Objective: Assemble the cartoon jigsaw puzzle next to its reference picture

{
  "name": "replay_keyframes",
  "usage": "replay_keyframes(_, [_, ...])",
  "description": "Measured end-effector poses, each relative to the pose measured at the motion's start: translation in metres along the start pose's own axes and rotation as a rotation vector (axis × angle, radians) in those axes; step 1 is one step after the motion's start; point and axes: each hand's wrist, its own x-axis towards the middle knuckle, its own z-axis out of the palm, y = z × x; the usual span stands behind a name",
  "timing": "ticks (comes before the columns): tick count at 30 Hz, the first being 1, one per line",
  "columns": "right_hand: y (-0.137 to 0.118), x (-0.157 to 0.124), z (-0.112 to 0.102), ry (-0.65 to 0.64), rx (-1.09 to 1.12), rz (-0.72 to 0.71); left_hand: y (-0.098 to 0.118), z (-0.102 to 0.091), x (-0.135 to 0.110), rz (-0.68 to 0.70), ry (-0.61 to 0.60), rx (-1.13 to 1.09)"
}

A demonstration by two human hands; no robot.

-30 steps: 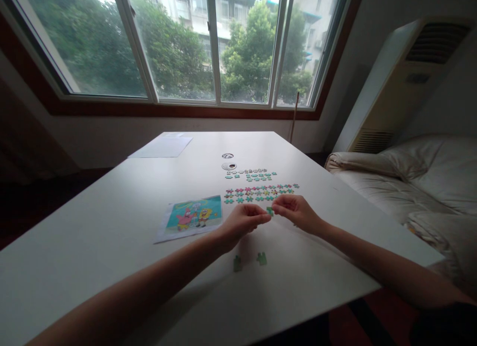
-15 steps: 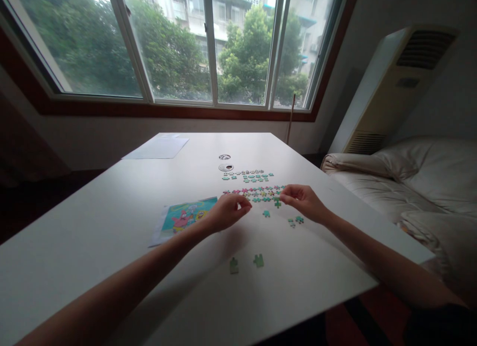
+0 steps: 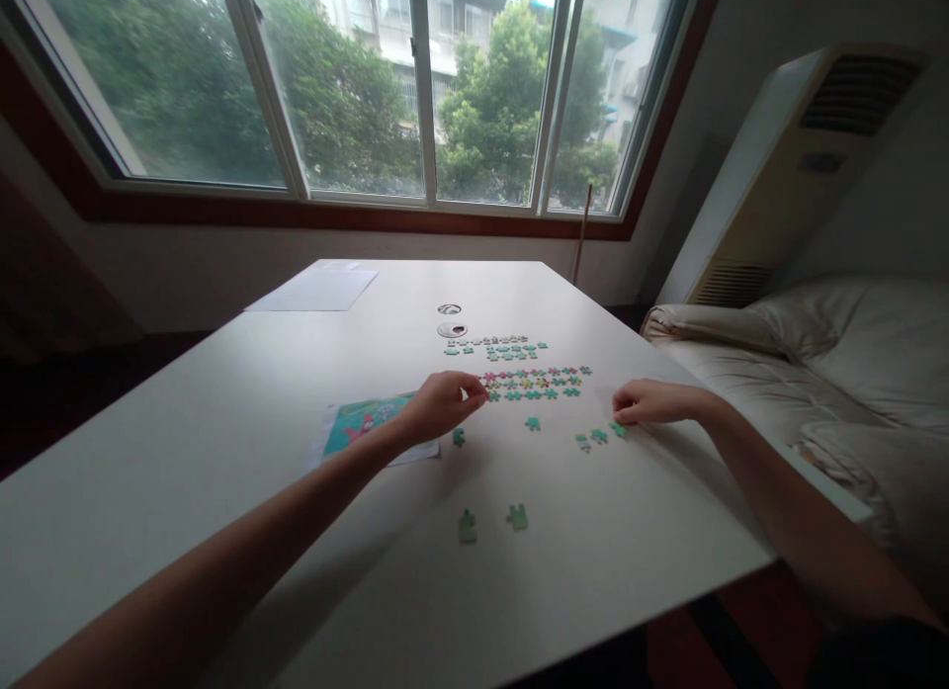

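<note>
My left hand is closed in a pinch at the left end of the jigsaw rows. Whether a piece is between its fingertips I cannot make out. Over on the right, my right hand has its fingers closed on a green jigsaw piece, at or just above the table. Beside that piece lie a teal piece and a paler one. Under my left wrist is a cartoon picture sheet, partly covered by the forearm. A dark green piece rests just below the left hand.
Two green pieces lie near the front, and a single teal piece sits below the rows. Farther back are more pieces, two round holes in the white table, and paper. A sofa stands right.
My right hand has moved right, away from the rows, bringing the green jigsaw piece beside the two loose ones. My left hand has shifted slightly left and up, and a dark green piece now shows below it.
</note>
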Motion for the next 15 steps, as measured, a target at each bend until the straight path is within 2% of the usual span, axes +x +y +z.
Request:
replay_keyframes(9, [-0.006, -0.007, -0.002, -0.029, -0.03, -0.03, -0.003, -0.005, 0.002, -0.034, -0.004, 0.067])
replay_keyframes(15, [-0.002, -0.01, -0.004, 0.043, 0.018, -0.043, -0.008, -0.013, 0.008, -0.042, 0.0, 0.109])
